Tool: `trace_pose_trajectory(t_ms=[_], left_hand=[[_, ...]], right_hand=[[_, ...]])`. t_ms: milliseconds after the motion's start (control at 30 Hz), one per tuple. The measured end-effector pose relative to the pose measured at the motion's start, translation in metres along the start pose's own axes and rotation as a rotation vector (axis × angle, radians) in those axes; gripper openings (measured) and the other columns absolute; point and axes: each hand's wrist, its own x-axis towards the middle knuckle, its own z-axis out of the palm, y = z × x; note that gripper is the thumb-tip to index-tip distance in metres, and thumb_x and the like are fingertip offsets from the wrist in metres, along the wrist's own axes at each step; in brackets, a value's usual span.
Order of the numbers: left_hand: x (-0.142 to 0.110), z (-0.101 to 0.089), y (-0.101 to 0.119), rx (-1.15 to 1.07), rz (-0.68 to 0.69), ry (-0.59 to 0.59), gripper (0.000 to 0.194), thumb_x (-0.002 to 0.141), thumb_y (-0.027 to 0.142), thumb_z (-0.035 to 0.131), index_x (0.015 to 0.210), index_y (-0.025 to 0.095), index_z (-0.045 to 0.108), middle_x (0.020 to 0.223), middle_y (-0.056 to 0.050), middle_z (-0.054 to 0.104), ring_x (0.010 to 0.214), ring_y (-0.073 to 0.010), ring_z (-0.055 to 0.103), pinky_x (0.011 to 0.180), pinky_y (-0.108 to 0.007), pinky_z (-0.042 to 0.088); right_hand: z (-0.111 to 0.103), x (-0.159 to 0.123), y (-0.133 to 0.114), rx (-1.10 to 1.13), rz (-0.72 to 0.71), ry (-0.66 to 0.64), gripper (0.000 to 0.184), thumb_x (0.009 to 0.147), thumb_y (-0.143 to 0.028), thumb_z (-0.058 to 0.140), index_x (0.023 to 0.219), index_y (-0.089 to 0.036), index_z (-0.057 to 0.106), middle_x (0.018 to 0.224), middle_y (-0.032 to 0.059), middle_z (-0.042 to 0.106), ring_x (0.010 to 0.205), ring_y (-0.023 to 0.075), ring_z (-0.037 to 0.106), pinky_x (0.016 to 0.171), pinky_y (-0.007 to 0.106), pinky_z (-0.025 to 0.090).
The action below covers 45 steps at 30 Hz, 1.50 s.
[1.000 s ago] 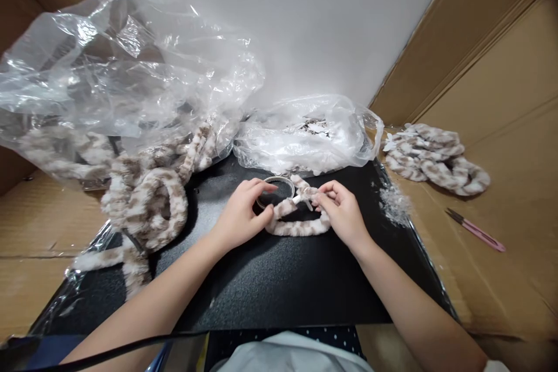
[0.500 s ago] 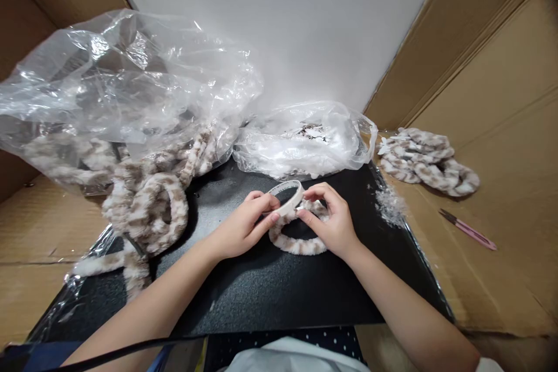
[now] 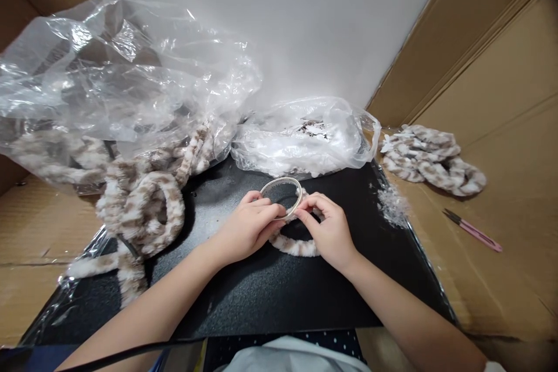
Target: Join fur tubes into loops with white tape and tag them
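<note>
A narrow, ring-shaped roll of white tape (image 3: 264,188) is held up over the black tabletop. My left hand (image 3: 250,224) pinches the roll's lower left rim between thumb and fingers. At its right edge the thumb and fingertips of my right hand (image 3: 329,226) are closed together on the roll; whether they grip a loose tape end is too small to tell. Beneath both hands lies a fluffy brown-and-white plush loop (image 3: 296,246), its upper part mostly hidden by the fingers and the roll.
At the left, brown-and-white plush strips (image 3: 152,209) spill from a large clear plastic bag (image 3: 131,70). Another clear bag (image 3: 300,139) of white pieces stands behind. To the right are scraps (image 3: 392,206), a plush pile (image 3: 431,160) and pink-handled snips (image 3: 475,233) on cardboard.
The tape roll has tipped, so its open ring faces me more and its inner printing shows less. My left fingers have shifted slightly right along its lower rim.
</note>
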Motion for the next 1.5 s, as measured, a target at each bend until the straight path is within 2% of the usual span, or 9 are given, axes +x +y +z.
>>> trace_pose_trajectory(t_ms=[167, 267, 367, 567, 900, 967, 1133, 1300, 1500], left_hand=[[-0.001, -0.003, -0.003, 0.139, 0.063, 0.025, 0.008, 0.089, 0.024, 0.055, 0.09, 0.022, 0.063, 0.072, 0.0, 0.066, 0.064, -0.0158, 0.055, 0.078, -0.031, 0.032], [0.0, -0.005, -0.001, 0.2, 0.101, 0.047, 0.009, 0.092, 0.023, 0.052, 0.091, 0.02, 0.061, 0.073, 0.0, 0.066, 0.063, -0.0149, 0.055, 0.078, -0.031, 0.034], [0.001, -0.006, 0.003, 0.264, 0.157, 0.047, 0.012, 0.095, 0.022, 0.048, 0.092, 0.019, 0.059, 0.073, 0.0, 0.065, 0.065, -0.0139, 0.055, 0.079, -0.031, 0.035], [0.002, -0.007, 0.01, 0.387, 0.244, 0.065, 0.015, 0.097, 0.022, 0.047, 0.09, 0.019, 0.059, 0.069, 0.003, 0.065, 0.067, -0.013, 0.053, 0.082, -0.03, 0.033], [0.0, -0.006, 0.008, 0.502, 0.269, 0.112, 0.018, 0.097, 0.023, 0.046, 0.085, 0.02, 0.059, 0.066, 0.003, 0.066, 0.067, -0.014, 0.052, 0.087, -0.034, 0.031], [0.0, -0.006, 0.008, 0.508, 0.27, 0.126, 0.018, 0.097, 0.023, 0.046, 0.086, 0.02, 0.059, 0.065, 0.003, 0.066, 0.067, -0.0141, 0.053, 0.087, -0.035, 0.03], [0.001, -0.006, 0.011, 0.514, 0.286, 0.146, 0.016, 0.097, 0.022, 0.047, 0.088, 0.021, 0.06, 0.066, 0.004, 0.067, 0.068, -0.0143, 0.054, 0.086, -0.035, 0.029], [0.0, -0.007, 0.009, 0.518, 0.292, 0.152, 0.016, 0.097, 0.021, 0.047, 0.089, 0.021, 0.06, 0.065, 0.005, 0.067, 0.068, -0.014, 0.054, 0.085, -0.036, 0.029], [-0.001, -0.007, 0.01, 0.521, 0.272, 0.141, 0.016, 0.097, 0.023, 0.048, 0.088, 0.021, 0.06, 0.065, 0.005, 0.066, 0.068, -0.0141, 0.054, 0.086, -0.036, 0.028]], right_hand=[[-0.004, -0.001, -0.006, -0.163, -0.153, -0.141, 0.017, 0.089, -0.02, 0.057, 0.073, -0.022, 0.054, 0.075, 0.0004, 0.06, 0.077, 0.0178, 0.055, 0.075, 0.033, 0.04], [-0.006, -0.001, -0.008, -0.199, -0.188, -0.014, 0.012, 0.085, -0.021, 0.063, 0.076, -0.022, 0.053, 0.077, 0.0007, 0.059, 0.076, 0.0179, 0.055, 0.074, 0.033, 0.041], [-0.007, 0.0, -0.007, -0.231, -0.175, 0.099, 0.02, 0.074, -0.022, 0.075, 0.076, -0.022, 0.055, 0.076, 0.0001, 0.059, 0.074, 0.0182, 0.055, 0.072, 0.033, 0.043], [-0.006, 0.0, -0.004, -0.288, -0.251, 0.076, 0.015, 0.083, -0.016, 0.067, 0.072, -0.021, 0.059, 0.073, -0.0001, 0.066, 0.075, 0.0181, 0.059, 0.075, 0.035, 0.041], [-0.008, -0.001, -0.001, -0.387, -0.315, -0.04, 0.013, 0.092, -0.016, 0.049, 0.081, -0.02, 0.051, 0.079, 0.0008, 0.06, 0.077, 0.0168, 0.054, 0.075, 0.034, 0.037], [-0.007, -0.002, -0.002, -0.379, -0.311, -0.018, 0.009, 0.09, -0.02, 0.054, 0.081, -0.021, 0.051, 0.079, 0.0009, 0.059, 0.077, 0.0171, 0.055, 0.075, 0.035, 0.038], [-0.007, -0.002, -0.003, -0.354, -0.331, 0.105, 0.02, 0.079, -0.025, 0.073, 0.076, -0.021, 0.054, 0.074, -0.0006, 0.062, 0.074, 0.0177, 0.057, 0.075, 0.035, 0.038], [-0.009, -0.001, -0.002, -0.344, -0.361, 0.049, 0.015, 0.086, -0.019, 0.065, 0.075, -0.021, 0.056, 0.074, -0.001, 0.066, 0.074, 0.0169, 0.058, 0.076, 0.036, 0.037], [-0.01, 0.001, 0.001, -0.421, -0.374, -0.051, 0.014, 0.094, -0.018, 0.05, 0.079, -0.02, 0.05, 0.078, 0.0017, 0.06, 0.076, 0.0177, 0.052, 0.075, 0.036, 0.034]])
